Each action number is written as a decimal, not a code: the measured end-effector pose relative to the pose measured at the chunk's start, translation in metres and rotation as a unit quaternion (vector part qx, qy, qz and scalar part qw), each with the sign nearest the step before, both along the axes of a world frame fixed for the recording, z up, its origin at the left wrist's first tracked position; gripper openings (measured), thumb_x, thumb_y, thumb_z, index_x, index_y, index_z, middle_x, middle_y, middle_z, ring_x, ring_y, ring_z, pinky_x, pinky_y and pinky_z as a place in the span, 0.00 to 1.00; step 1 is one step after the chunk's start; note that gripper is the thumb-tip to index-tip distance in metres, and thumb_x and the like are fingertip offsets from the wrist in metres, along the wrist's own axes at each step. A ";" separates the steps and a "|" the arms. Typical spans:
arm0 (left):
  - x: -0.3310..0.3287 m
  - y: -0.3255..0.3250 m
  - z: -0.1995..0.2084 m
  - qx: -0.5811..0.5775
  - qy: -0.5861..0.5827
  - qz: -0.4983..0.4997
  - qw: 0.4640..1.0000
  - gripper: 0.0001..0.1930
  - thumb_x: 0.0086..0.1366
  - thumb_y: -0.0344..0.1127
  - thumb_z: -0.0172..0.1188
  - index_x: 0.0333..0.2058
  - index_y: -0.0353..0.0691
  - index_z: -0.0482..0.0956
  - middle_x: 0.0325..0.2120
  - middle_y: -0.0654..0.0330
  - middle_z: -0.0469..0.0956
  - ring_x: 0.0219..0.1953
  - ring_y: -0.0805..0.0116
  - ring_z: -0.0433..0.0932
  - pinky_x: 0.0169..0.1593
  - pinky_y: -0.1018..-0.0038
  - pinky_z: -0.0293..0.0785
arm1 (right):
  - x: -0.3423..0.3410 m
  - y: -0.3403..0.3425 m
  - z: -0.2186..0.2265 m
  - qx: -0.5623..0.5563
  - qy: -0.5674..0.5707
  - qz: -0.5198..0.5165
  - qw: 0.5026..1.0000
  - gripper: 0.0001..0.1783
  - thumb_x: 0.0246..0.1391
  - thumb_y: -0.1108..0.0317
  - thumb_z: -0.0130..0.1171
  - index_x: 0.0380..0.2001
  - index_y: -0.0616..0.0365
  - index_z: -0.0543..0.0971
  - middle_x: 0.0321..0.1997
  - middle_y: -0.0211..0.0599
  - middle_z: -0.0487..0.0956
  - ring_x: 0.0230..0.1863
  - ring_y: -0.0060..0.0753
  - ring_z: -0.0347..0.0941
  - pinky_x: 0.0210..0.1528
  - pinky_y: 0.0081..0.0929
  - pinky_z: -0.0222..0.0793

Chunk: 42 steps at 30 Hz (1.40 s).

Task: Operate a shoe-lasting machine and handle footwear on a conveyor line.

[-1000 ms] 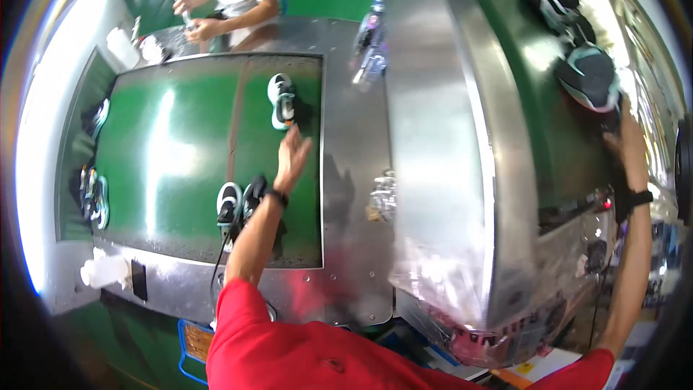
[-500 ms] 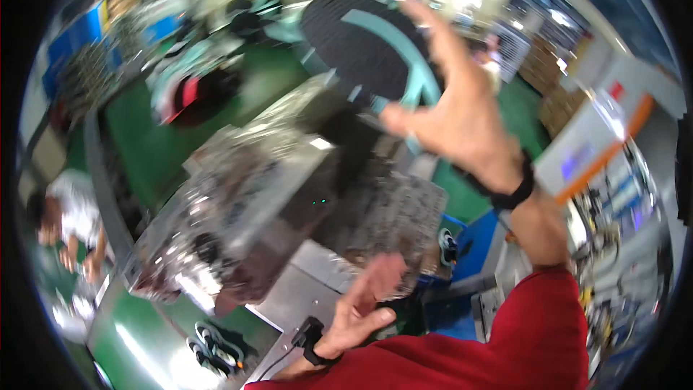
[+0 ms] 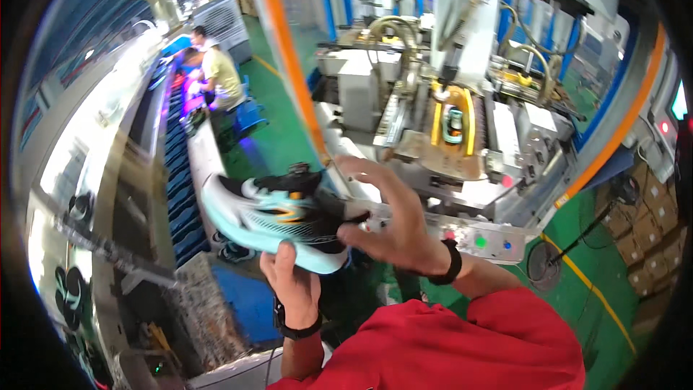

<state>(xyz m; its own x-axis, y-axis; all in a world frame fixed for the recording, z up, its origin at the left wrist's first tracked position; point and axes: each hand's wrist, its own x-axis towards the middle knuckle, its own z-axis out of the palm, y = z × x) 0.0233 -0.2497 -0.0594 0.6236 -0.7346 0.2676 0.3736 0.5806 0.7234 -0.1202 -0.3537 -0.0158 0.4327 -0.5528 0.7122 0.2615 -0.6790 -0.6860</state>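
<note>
The left grip (image 3: 292, 285) holds the black-and-turquoise sneaker (image 3: 271, 220) from below, left of the orange-framed machine (image 3: 451, 162). The right grip (image 3: 372, 206) is wide beside the heel (image 3: 332, 227). Lifting seems done, setting down not yet.

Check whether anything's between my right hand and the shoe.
Nothing visible: your right hand is open, close beside the shoe, though contact is unclear. Your left hand holds the shoe's near side, not in between.

Head-worn fisheye view, downward and forward over near hands (image 3: 399, 237)
</note>
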 end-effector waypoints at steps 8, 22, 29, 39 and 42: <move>-0.138 -0.174 -0.019 0.170 -0.290 -0.324 0.884 0.31 0.71 0.42 0.55 0.64 0.30 0.58 0.51 0.57 0.73 0.49 0.72 0.72 0.52 0.75 0.69 | -0.181 -0.104 -0.063 0.483 -0.063 -0.109 0.867 0.32 0.42 0.73 0.65 0.55 0.66 0.72 0.47 0.35 0.77 0.46 0.26 0.73 0.52 0.24 0.69; -0.251 -0.535 -0.229 0.358 -0.552 -0.169 0.734 0.50 0.55 0.53 0.66 0.64 0.23 0.51 0.54 0.34 0.70 0.53 0.39 0.74 0.55 0.56 0.71 | -0.342 -0.134 -0.115 0.318 -0.145 -0.520 0.779 0.34 0.40 0.79 0.56 0.58 0.64 0.69 0.51 0.36 0.73 0.50 0.28 0.71 0.56 0.25 0.66; -0.251 -0.560 -0.232 0.418 -0.521 -0.154 0.728 0.32 0.54 0.35 0.65 0.54 0.27 0.64 0.52 0.40 0.71 0.49 0.44 0.76 0.53 0.57 0.73 | -0.368 -0.210 -0.122 0.274 0.011 -0.618 0.737 0.30 0.41 0.74 0.62 0.53 0.65 0.72 0.45 0.36 0.75 0.42 0.26 0.71 0.48 0.24 0.69; -0.119 -0.330 -0.095 0.346 0.011 -0.447 0.825 0.20 0.62 0.32 0.62 0.52 0.35 0.72 0.42 0.61 0.78 0.40 0.70 0.79 0.44 0.73 0.78 | -0.270 -0.469 -0.121 0.385 0.426 -0.377 0.727 0.30 0.35 0.58 0.69 0.37 0.73 0.78 0.35 0.47 0.81 0.37 0.36 0.79 0.37 0.31 0.73; -0.065 -0.253 -0.081 0.359 0.017 -0.362 0.860 0.30 0.57 0.28 0.65 0.58 0.28 0.66 0.48 0.57 0.76 0.47 0.67 0.78 0.53 0.71 0.74 | -0.209 -0.506 -0.188 0.333 0.453 -0.464 0.684 0.30 0.38 0.58 0.69 0.40 0.72 0.75 0.44 0.57 0.81 0.46 0.53 0.79 0.47 0.42 0.75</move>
